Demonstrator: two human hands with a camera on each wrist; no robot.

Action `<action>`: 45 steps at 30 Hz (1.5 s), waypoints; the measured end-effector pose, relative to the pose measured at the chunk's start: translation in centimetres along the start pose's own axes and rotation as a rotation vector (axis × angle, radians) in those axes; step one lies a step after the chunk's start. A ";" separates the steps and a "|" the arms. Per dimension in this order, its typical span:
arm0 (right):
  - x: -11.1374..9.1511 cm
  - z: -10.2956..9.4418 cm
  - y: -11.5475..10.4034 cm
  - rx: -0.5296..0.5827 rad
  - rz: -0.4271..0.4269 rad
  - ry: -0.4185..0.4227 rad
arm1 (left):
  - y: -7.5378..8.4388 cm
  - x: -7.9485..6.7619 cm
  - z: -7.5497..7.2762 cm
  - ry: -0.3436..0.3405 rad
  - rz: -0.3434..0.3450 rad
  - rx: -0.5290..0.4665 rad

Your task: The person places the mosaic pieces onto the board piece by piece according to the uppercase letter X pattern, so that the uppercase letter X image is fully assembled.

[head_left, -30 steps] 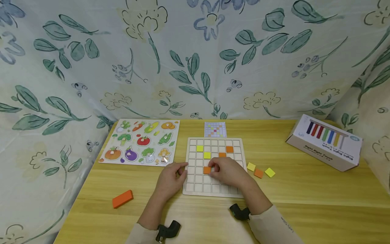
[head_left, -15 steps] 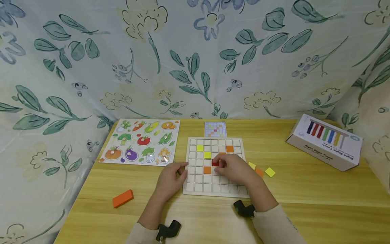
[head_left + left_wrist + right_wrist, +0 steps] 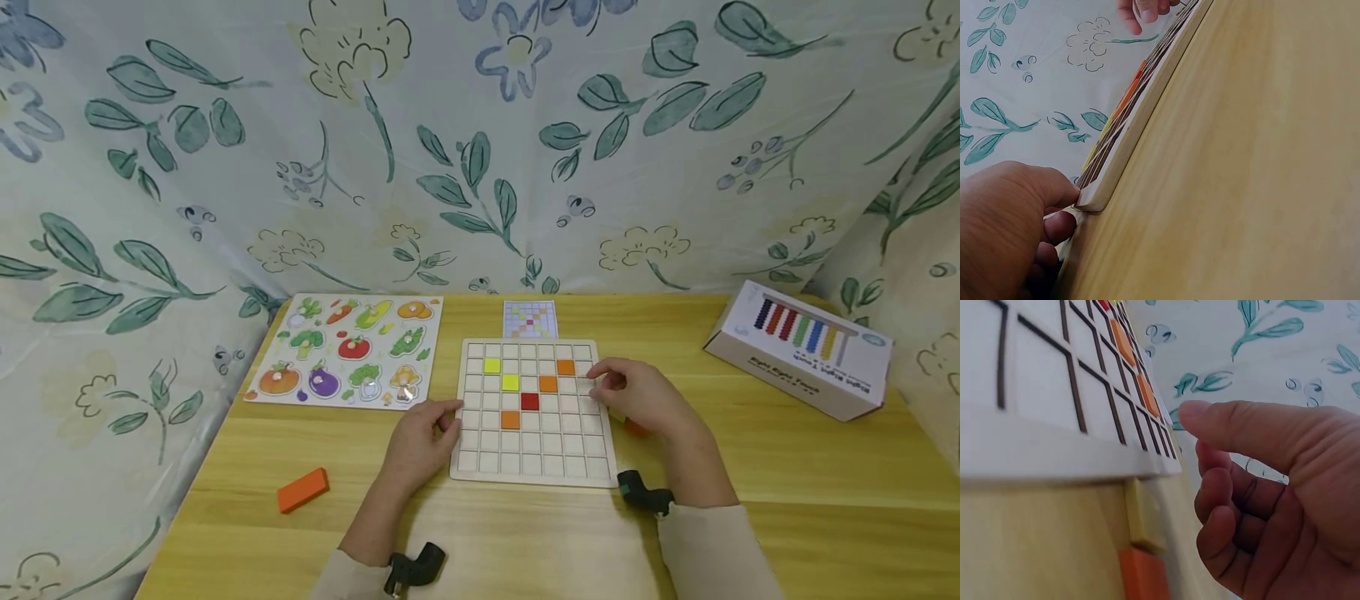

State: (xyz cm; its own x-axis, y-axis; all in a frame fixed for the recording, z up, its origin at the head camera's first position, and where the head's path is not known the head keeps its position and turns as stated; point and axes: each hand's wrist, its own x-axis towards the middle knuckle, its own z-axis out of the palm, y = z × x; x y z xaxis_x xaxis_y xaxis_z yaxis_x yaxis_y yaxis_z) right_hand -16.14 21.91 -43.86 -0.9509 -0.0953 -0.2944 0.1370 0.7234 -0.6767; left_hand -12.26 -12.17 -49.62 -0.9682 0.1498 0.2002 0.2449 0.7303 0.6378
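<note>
A pale wooden grid board (image 3: 530, 464) lies in the middle of the table. In its squares sit a red tile (image 3: 529, 402), two yellow tiles, and orange tiles such as the one nearest the front (image 3: 510, 420). My left hand (image 3: 422, 446) touches the board's left edge with thumb and index fingertip. Over the right edge, my right hand (image 3: 641, 398) holds nothing, thumb and fingers apart and loosely bent. Beneath it, a loose yellow tile (image 3: 1145, 519) and a loose orange tile (image 3: 1144, 575) show in the right wrist view; the hand mostly hides them in the head view.
Behind the board lies a small pattern card (image 3: 530, 318). A vegetable puzzle board (image 3: 341, 354) is at the back left, with an orange block (image 3: 303, 490) in front of it. A cardboard box (image 3: 801, 350) stands at the back right, against the floral cloth (image 3: 480, 100).
My right hand let go of the red tile, now in a middle square, and moved right to the board's edge, covering the loose tiles. The left hand stays at the left edge.
</note>
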 end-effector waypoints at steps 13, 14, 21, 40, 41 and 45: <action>-0.7 -2.6 3.9 -0.055 0.123 -0.064 | -0.2 -0.1 0.1 -0.010 -0.027 -0.004; -0.7 -2.6 4.0 -0.053 0.127 -0.067 | -0.3 -0.1 0.2 -0.009 -0.026 -0.003; -0.1 -2.3 4.2 -0.064 0.103 -0.032 | -0.3 -0.1 0.1 -0.001 -0.010 0.004; -0.2 -2.5 4.3 -0.046 0.160 -0.044 | 0.0 -0.1 -0.1 -0.009 -0.020 -0.006; -0.2 -2.6 4.3 -0.051 0.158 -0.047 | 0.0 -0.1 -0.1 -0.011 -0.024 -0.007; -0.1 -2.5 4.4 -0.072 0.144 -0.044 | 0.0 0.0 0.0 -0.023 -0.037 -0.005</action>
State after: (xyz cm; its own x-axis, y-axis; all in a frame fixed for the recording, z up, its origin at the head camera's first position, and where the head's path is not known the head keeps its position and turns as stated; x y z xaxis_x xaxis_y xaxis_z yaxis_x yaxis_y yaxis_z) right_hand -16.15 26.84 -45.13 -0.9095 -0.0161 -0.4153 0.2492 0.7786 -0.5759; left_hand -12.23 -12.17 -49.57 -0.9775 0.1383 0.1594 0.2093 0.7324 0.6480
